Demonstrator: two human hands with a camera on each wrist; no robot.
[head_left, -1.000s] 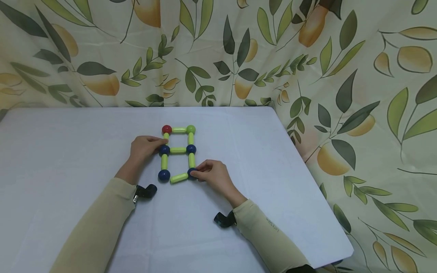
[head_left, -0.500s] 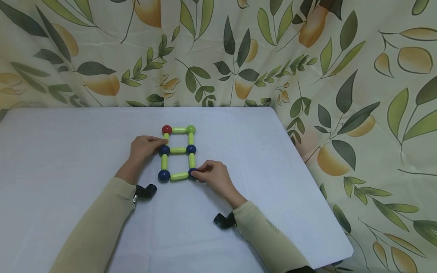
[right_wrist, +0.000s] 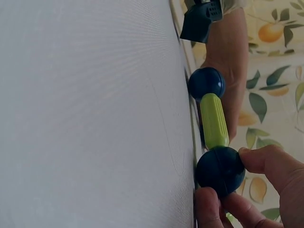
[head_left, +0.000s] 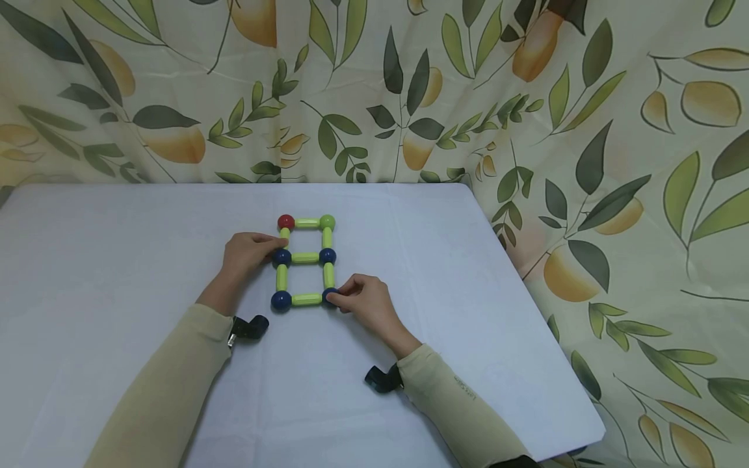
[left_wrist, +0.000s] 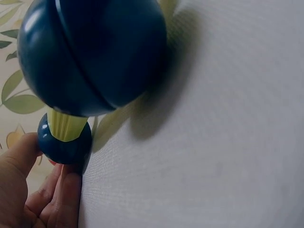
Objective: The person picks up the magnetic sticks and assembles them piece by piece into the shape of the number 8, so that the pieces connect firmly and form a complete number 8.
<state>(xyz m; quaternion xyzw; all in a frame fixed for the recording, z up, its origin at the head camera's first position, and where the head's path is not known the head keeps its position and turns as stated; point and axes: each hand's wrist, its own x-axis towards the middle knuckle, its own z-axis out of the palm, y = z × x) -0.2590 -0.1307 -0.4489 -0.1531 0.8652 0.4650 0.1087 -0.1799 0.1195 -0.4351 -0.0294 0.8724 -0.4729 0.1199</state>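
On the white tabletop lies a ladder-shaped frame of yellow-green rods joined by balls, like a magnetic building toy. A red ball (head_left: pixel 286 222) and a green ball (head_left: pixel 327 222) form its far corners; blue balls form the middle and near joints. My left hand (head_left: pixel 248 255) holds the left middle blue ball (left_wrist: pixel 64 142) between thumb and fingers, fingertips right by the upper left rod. My right hand (head_left: pixel 367 300) pinches the near right blue ball (right_wrist: pixel 220 171). The near rod (head_left: pixel 307 299) spans straight from that ball to the near left blue ball (head_left: pixel 281 301).
A white cloth-like surface (head_left: pixel 146 247) covers the table, its right edge slanting down toward the front right. Behind and beside it hangs a curtain (head_left: pixel 374 91) with leaves and fruit. Black wrist cameras, such as the left one (head_left: pixel 250 327), stick out from both sleeves.
The near rod, slanted and apart from the near left blue ball a second ago, has swung up level and now meets that ball. Both hands have stayed nearly in place.
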